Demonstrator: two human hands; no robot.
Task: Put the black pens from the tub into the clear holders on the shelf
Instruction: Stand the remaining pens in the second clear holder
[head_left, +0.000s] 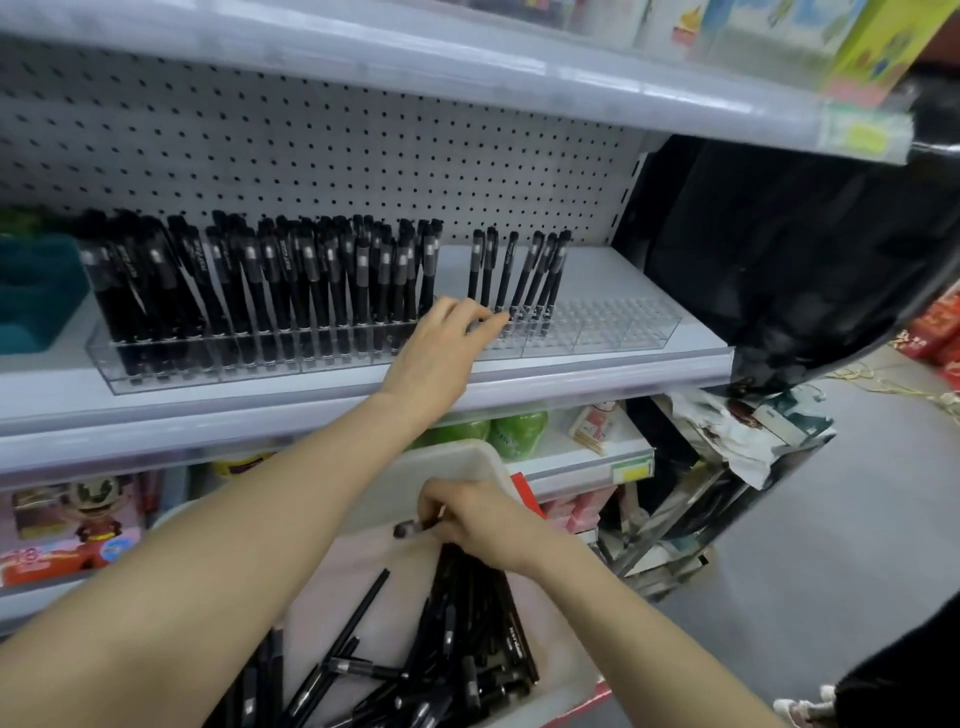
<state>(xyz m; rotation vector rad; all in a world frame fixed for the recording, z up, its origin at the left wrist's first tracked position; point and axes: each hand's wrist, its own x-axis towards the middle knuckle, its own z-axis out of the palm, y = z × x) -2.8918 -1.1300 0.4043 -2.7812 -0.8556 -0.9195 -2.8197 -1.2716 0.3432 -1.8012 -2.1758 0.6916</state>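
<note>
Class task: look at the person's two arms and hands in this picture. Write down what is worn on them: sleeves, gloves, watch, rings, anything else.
The left arm and right arm are bare as far as the frame shows; no sleeve comes into view. The left hand and right hand wear no gloves. No watch, bracelet or ring shows on either.

pens (270, 280) pack the holder (623, 332) on the left; its right end is open. an upper shelf (467, 67) overhangs; a black bag (779, 249) flanks the right.
</note>
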